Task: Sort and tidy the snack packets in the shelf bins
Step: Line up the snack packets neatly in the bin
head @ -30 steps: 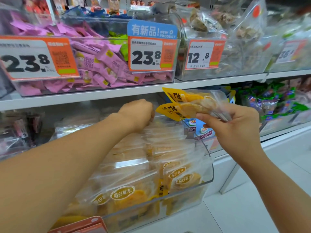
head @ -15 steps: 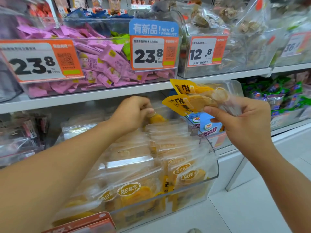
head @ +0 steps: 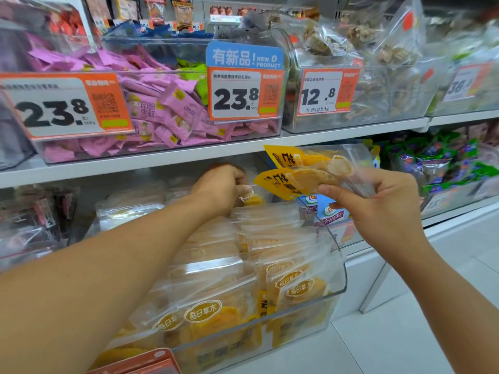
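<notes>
Both bare forearms reached forward. The left arm stretched from the lower left up toward the middle, its wrist bent slightly down; the left hand was curled into a loose fist, knuckles up, thumb and fingertips pinched together at its right edge. The right arm came in from the lower right. The right hand was raised higher, back toward the camera, fingers curled, thumb and forefinger pinching.
</notes>
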`<action>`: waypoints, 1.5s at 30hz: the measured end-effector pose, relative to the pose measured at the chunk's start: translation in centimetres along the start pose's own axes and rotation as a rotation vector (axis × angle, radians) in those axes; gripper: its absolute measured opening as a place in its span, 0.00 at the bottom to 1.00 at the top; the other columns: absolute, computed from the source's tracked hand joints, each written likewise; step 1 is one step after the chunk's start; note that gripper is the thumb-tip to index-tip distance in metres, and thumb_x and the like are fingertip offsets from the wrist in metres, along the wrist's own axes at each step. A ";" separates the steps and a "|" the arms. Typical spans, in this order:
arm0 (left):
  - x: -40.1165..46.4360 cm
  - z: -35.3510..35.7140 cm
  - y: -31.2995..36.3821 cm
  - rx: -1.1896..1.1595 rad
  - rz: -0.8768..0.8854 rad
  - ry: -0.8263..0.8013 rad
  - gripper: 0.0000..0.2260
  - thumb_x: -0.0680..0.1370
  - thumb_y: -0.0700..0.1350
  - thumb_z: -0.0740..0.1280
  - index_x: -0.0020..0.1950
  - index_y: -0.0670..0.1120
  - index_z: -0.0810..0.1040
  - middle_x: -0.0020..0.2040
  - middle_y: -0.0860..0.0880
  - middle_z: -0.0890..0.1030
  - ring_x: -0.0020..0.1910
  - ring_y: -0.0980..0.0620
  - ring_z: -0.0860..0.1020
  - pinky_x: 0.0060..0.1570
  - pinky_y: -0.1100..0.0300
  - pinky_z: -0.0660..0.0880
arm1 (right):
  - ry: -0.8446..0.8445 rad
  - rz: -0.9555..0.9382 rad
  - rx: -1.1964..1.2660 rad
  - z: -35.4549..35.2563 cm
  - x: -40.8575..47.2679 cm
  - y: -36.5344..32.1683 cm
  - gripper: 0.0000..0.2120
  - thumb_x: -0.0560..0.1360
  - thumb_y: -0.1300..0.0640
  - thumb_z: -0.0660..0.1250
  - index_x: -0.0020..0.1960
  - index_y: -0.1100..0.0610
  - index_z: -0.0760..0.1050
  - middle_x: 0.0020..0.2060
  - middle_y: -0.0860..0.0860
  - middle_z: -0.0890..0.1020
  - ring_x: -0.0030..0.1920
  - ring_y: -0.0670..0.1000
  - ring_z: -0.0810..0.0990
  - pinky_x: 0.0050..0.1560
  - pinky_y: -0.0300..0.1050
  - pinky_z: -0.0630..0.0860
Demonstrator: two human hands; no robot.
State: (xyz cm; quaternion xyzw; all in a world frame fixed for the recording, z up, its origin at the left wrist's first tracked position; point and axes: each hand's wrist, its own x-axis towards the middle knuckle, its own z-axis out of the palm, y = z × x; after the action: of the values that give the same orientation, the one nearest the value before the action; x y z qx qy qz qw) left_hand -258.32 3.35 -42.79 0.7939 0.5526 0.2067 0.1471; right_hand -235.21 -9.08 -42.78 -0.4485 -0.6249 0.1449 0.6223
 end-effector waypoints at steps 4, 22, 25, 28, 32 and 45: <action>-2.2 -1.5 -0.2 0.094 0.157 -0.055 0.06 0.78 0.51 0.72 0.50 0.50 0.79 0.46 0.52 0.83 0.47 0.50 0.79 0.44 0.62 0.70 | -0.027 -0.039 -0.064 0.4 0.1 -0.2 0.12 0.69 0.61 0.78 0.50 0.49 0.85 0.42 0.41 0.87 0.42 0.47 0.86 0.41 0.39 0.82; -11.1 -5.8 -7.5 0.155 0.026 0.070 0.05 0.78 0.52 0.70 0.48 0.51 0.78 0.50 0.50 0.76 0.52 0.49 0.76 0.55 0.56 0.70 | -0.208 -0.210 -0.177 6.8 0.6 -3.3 0.15 0.68 0.58 0.79 0.38 0.39 0.79 0.28 0.37 0.81 0.30 0.41 0.80 0.33 0.28 0.71; -11.0 -5.8 -7.7 0.113 0.031 0.045 0.06 0.79 0.51 0.69 0.50 0.50 0.81 0.47 0.51 0.79 0.50 0.49 0.77 0.49 0.58 0.69 | -0.209 -0.222 -0.158 7.5 0.9 -3.7 0.08 0.67 0.56 0.79 0.34 0.48 0.81 0.26 0.44 0.80 0.28 0.41 0.76 0.32 0.30 0.70; -10.7 -5.9 -7.4 0.060 -0.002 -0.012 0.07 0.80 0.51 0.68 0.53 0.50 0.83 0.48 0.51 0.83 0.50 0.49 0.79 0.49 0.58 0.72 | -0.226 -0.223 -0.235 7.2 1.2 -4.1 0.08 0.67 0.55 0.79 0.35 0.59 0.83 0.28 0.45 0.82 0.28 0.39 0.76 0.33 0.31 0.71; -9.9 -6.6 -5.7 0.167 0.065 0.080 0.09 0.77 0.55 0.70 0.55 0.53 0.81 0.50 0.54 0.82 0.53 0.51 0.78 0.56 0.54 0.75 | -0.205 -0.210 -0.316 5.3 1.0 -4.3 0.11 0.69 0.59 0.78 0.47 0.46 0.85 0.41 0.33 0.85 0.42 0.41 0.85 0.43 0.39 0.81; -5.8 -7.5 1.1 0.251 0.276 -0.213 0.13 0.80 0.50 0.68 0.64 0.54 0.79 0.58 0.57 0.80 0.56 0.56 0.77 0.56 0.62 0.72 | -0.201 -0.199 -0.334 1.4 0.9 -1.7 0.14 0.68 0.60 0.78 0.46 0.42 0.83 0.37 0.27 0.81 0.40 0.32 0.81 0.41 0.25 0.73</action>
State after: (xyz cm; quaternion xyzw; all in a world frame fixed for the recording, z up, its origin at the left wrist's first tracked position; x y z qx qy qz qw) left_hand -262.81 -2.41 -36.71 0.8914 0.4415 0.0692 0.0751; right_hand -237.00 -8.86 -41.20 -0.4648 -0.7404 0.0210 0.4851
